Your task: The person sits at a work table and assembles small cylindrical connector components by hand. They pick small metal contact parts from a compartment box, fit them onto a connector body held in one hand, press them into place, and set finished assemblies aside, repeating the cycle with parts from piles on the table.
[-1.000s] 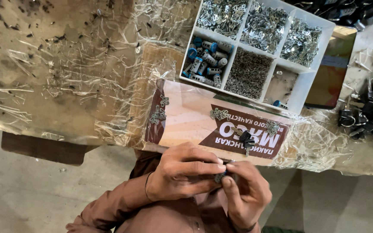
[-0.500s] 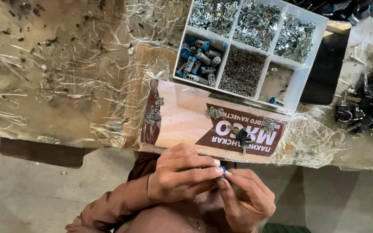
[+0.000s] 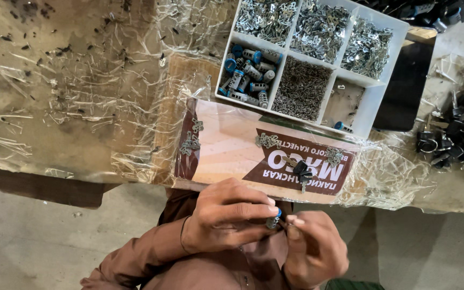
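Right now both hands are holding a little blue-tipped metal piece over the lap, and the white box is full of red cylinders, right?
Not quite: the head view shows blue cylinders in the white box, not red. Both hands, left and right, hold the little blue-tipped metal piece.

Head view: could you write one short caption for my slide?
Two hands, left hand and right hand, pinch a small blue-tipped cylinder below a white parts tray.

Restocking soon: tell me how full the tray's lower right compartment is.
Nearly empty: that compartment of the white tray shows bare floor and one blue-capped cylinder.
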Action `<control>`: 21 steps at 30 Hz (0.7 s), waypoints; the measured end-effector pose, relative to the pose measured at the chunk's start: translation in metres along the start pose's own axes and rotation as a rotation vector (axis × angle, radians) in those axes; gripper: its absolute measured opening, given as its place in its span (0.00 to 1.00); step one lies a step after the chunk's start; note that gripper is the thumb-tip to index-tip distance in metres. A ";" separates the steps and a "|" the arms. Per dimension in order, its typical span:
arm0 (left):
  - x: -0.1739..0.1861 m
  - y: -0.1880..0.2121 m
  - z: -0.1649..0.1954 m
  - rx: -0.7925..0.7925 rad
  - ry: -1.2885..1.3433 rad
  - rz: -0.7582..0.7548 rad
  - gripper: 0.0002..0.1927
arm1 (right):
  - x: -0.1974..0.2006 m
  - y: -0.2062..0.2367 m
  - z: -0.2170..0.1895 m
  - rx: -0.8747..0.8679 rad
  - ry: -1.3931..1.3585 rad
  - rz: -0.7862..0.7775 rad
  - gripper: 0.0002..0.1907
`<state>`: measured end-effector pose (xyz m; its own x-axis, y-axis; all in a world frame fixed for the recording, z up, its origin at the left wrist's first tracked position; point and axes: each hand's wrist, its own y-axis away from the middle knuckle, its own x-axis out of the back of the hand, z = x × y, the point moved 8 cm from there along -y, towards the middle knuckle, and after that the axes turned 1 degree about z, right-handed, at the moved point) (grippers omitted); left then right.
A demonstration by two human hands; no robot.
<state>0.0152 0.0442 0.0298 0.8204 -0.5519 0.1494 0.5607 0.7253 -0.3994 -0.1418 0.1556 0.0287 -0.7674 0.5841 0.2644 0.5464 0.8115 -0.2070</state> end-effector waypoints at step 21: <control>-0.004 0.001 0.003 -0.047 -0.028 -0.017 0.19 | -0.004 0.004 0.024 -0.260 0.034 -0.155 0.08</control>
<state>0.0127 0.0480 0.0314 0.8141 -0.5516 0.1817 0.5692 0.6955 -0.4385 -0.1445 0.1557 0.0042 -0.8394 0.4494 0.3058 0.4943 0.8650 0.0858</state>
